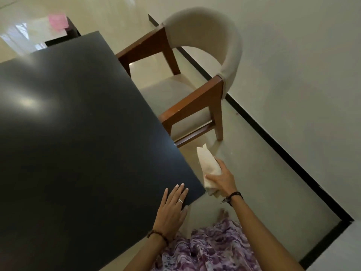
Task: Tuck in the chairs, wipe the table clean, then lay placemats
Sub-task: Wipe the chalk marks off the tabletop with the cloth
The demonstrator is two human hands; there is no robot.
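A dark glossy table [78, 124] fills the left of the head view. My left hand [172, 208] lies flat on its near corner, fingers spread, holding nothing. Just off that corner my right hand [220, 179] grips a cream cloth [208, 165] bunched into a roll, held in the air beside the table edge. A wooden chair [197, 98] with a cream curved back stands at the table's right side, its seat partly under the tabletop.
A wall with a black skirting strip [273, 145] runs close behind the chair. A pink object [57, 22] lies on a low dark-framed table at the far left. My purple patterned garment [211, 249] hangs at the bottom.
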